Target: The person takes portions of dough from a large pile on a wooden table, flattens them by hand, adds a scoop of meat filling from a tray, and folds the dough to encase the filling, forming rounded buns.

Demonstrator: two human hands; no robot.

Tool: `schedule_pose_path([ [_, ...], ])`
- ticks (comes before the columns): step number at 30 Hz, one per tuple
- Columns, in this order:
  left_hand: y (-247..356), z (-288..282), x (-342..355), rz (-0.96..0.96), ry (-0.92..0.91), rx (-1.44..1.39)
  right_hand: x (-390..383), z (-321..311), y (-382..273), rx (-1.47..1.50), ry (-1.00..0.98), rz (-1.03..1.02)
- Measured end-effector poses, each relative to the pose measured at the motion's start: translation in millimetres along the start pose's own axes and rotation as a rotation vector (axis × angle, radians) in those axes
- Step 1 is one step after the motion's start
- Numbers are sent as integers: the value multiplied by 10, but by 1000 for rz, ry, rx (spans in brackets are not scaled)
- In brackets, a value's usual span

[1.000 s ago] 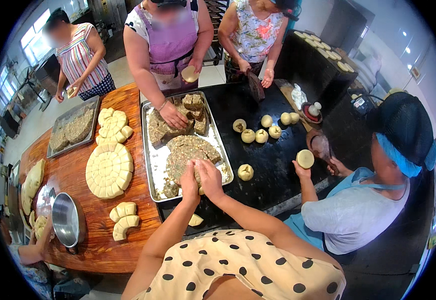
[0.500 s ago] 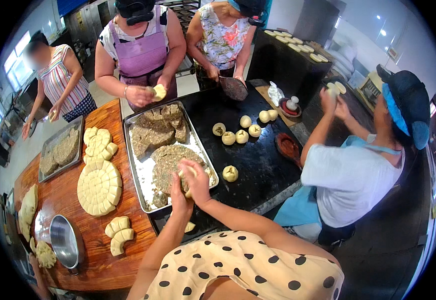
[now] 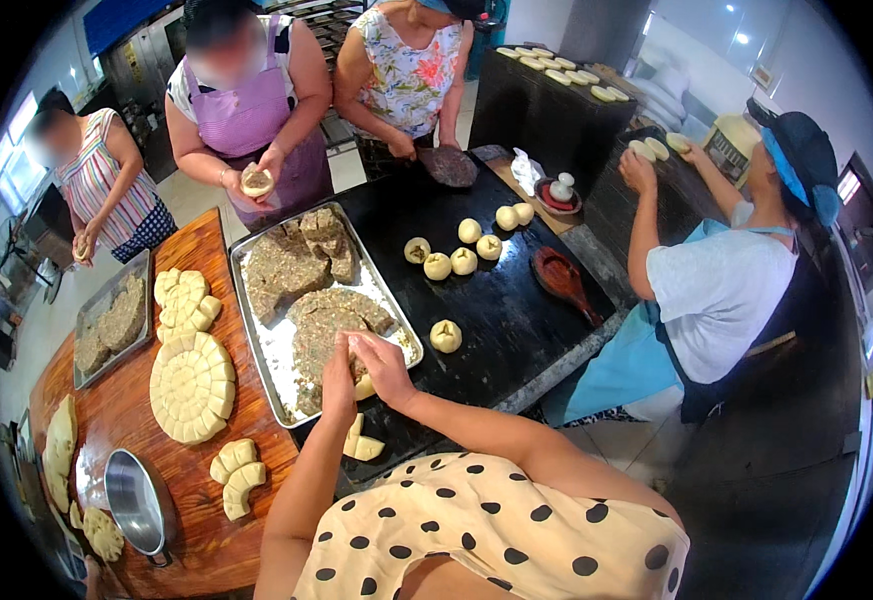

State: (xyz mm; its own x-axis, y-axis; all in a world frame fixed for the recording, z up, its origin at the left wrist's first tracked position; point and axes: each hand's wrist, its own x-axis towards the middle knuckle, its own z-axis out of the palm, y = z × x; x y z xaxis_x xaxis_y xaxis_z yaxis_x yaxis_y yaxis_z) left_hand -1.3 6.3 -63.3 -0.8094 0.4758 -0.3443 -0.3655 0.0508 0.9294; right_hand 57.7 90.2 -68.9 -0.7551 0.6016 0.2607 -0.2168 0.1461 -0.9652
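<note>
- Dough piece (image 3: 364,388): pale, held just above the middle of the near edge of the metal tray (image 3: 418,343); only a rounded lower part shows beneath the fingers.
- Orientation: the hands cover most of the dough piece; its long axis and the way it points cannot be determined.
- Left hand (image 3: 339,378): cupped against the left side of the dough piece, fingers pointing away from the body.
- Right hand (image 3: 384,368): curved over the right side, its fingers meeting those of the left; the grip is narrow, the dough piece enclosed between both palms.
- Brown filling (image 3: 331,318): a flattened mound in the near half of the tray, just beyond the hands; a blockier mass lies toward the far edge.
- Loose dough wedges (image 3: 360,441): on the black worktop (image 3: 486,372), by its near edge, between the forearms.
- Dough balls (image 3: 463,261): seven grouped toward the middle of the black worktop, one apart, nearer the near edge.
- Wooden ladle (image 3: 558,275): near the right edge, long axis oblique, handle pointing toward the near right corner.
- Scored dough round (image 3: 192,388): on the wooden worktop (image 3: 286,470), left of the tray.
- Steel bowl (image 3: 136,503): toward that worktop's near edge.
</note>
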Motion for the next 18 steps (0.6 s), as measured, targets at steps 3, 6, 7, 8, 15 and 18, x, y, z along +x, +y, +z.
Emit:
schedule_pose_path([
  [3,-63,-26,133,89,-175,188,-57,-13,-38,-20,97,83],
  [6,82,113,29,2,-311,-58,-50,-137,-155,0,164,112],
  [7,129,191,-93,-47,-336,-352,-15,-178,-208,42,175,55],
  [8,152,213,-174,-97,-352,-635,-5,-189,-245,94,189,-3],
  [15,-320,202,-141,-17,-144,-554,-110,-37,-78,-303,279,-277],
  [18,-225,243,-116,83,-123,-497,-78,-68,-69,-325,220,-316],
])
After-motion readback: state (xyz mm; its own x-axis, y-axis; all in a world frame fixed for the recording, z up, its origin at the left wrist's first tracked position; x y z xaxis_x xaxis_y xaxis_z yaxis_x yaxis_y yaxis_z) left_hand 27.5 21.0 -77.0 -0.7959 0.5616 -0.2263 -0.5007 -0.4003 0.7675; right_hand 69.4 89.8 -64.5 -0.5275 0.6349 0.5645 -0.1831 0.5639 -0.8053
